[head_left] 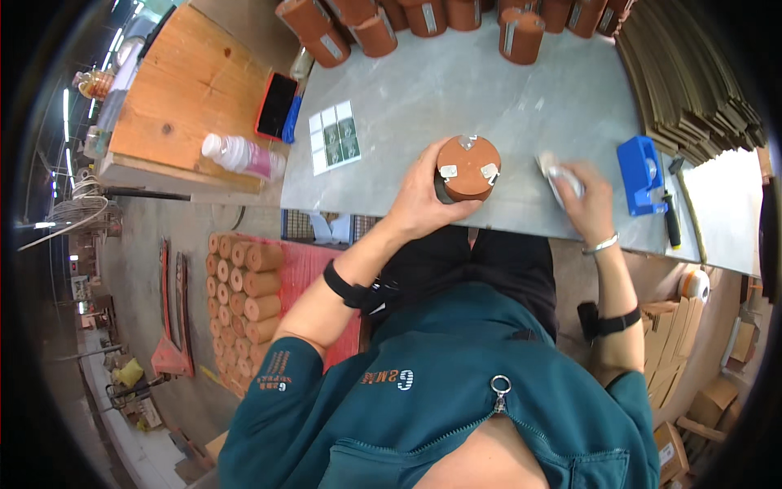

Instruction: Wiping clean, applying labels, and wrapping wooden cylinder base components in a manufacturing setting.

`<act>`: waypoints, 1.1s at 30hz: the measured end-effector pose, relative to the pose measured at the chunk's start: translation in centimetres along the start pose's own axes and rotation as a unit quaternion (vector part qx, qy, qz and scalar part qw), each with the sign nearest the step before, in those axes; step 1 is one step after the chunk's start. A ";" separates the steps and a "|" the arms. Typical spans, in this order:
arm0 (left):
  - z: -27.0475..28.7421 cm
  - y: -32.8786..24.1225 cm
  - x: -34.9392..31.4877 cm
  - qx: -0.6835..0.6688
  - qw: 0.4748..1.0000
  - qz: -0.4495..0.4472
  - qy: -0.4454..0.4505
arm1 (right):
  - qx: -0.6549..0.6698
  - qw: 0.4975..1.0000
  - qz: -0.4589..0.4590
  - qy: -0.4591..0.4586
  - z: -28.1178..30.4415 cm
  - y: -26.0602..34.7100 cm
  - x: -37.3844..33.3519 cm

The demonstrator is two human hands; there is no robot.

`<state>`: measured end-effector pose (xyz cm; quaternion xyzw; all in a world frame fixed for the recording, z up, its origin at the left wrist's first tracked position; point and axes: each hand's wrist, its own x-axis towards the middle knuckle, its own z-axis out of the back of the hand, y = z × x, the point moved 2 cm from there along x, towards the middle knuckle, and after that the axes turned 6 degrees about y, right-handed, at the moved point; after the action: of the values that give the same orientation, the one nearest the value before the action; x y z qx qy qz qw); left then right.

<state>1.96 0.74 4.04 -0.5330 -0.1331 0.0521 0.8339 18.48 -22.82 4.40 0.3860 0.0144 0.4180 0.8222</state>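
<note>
Your left hand wraps around the brown cylinder standing at the grey table's near edge; your right hand closes on a small white piece beside it, workshop floor below

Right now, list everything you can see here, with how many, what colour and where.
Grey table: one, centre.
Brown cylinder: one, with white tabs on its top face, at the near table edge, held by the left hand.
Brown cylinders: about a dozen, along the far edge of the table.
Label sheet: one, white and green, left part of the table.
Blue tape dispenser: one, right part of the table.
Cardboard strips: a stack, dark brown, far right.
Wooden board: one, left of the table.
Plastic bottle: one, white and pink, lying on the board.
Brown rolls: a stack, on the floor at left.
Left hand: grips the cylinder.
Right hand: holds a white crumpled piece.
</note>
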 end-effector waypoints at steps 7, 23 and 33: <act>-2.6 -0.8 -1.4 -0.069 0.990 0.004 -0.121 | 0.055 0.975 0.214 -0.024 -4.3 11.9 6.0; -2.8 -1.4 -0.9 -0.044 0.989 -0.038 -0.135 | -0.023 0.968 0.251 -0.013 -3.6 11.5 3.5; -2.5 -0.8 -1.2 -0.036 0.991 -0.030 -0.125 | 0.022 0.971 0.215 -0.104 -2.2 12.9 4.9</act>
<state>1.42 -2.08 3.57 -0.5479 -0.2539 0.0885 0.7921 12.17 -13.50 12.69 0.4394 -0.1449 0.5423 0.7014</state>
